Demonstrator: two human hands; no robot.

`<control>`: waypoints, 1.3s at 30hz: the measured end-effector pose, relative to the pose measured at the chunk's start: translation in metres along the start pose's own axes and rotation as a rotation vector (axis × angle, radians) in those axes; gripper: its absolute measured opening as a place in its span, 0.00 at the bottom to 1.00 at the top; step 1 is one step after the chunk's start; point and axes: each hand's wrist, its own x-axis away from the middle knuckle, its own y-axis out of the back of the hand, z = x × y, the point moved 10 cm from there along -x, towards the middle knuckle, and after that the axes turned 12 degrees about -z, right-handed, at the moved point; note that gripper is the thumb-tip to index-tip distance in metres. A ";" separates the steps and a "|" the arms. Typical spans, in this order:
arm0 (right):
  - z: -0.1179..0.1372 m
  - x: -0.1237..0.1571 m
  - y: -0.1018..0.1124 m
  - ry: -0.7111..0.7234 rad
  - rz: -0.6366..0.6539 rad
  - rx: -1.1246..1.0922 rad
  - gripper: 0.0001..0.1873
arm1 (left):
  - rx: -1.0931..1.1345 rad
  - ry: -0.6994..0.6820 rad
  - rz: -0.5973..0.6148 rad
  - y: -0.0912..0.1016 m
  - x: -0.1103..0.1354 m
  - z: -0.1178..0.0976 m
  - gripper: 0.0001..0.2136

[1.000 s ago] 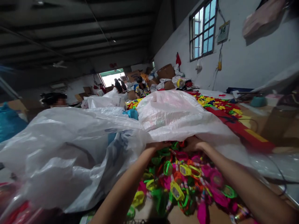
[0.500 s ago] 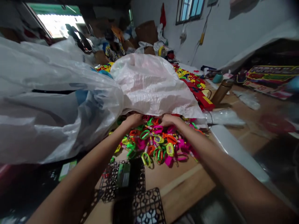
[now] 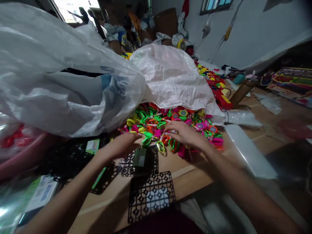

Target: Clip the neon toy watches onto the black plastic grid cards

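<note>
Colourful toy watches (image 3: pixel 159 125) in green, pink, orange and yellow lie heaped at the mouth of a white woven sack (image 3: pixel 170 78). At the heap's near left edge is my left hand (image 3: pixel 125 143), its fingers extended and somewhat blurred, with no object visible in them. My right hand (image 3: pixel 184 131) hovers palm down over the heap's near right part, fingers apart and curved; whether the fingertips touch a watch I cannot tell. Below my left hand, a dark green box (image 3: pixel 139 157) rests on a black lattice tray (image 3: pixel 152 167). Another lattice tray (image 3: pixel 136 195) lies closer to me.
A big translucent sack (image 3: pixel 80 107) bulges on the left above a pink tub (image 3: pixel 29 157). To the right are a brown flask (image 3: pixel 243 91), a white board (image 3: pixel 251 152) and clear plastic bags (image 3: pixel 241 117). A person (image 3: pixel 130 40) sits beyond the sack.
Both hands have come back toward me from the sack's opening. More watches now show below the sack's edge. The view has tilted down and shifted left.
</note>
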 end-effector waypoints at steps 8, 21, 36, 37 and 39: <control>0.057 0.043 -0.087 0.006 0.107 -0.052 0.08 | -0.056 0.140 -0.307 -0.079 0.156 -0.023 0.26; 0.127 0.068 -0.066 0.142 -0.269 -0.224 0.20 | -0.046 0.069 -0.566 -0.042 0.153 -0.006 0.20; 0.135 0.129 -0.140 0.095 -0.006 -0.144 0.29 | -0.289 0.500 -0.503 0.018 0.243 0.139 0.22; 0.133 0.132 -0.152 0.103 0.064 -0.109 0.34 | -0.292 0.543 -0.448 0.013 0.239 0.151 0.24; 0.127 0.137 -0.165 0.100 0.164 -0.058 0.39 | -0.299 0.615 -0.398 0.010 0.229 0.169 0.28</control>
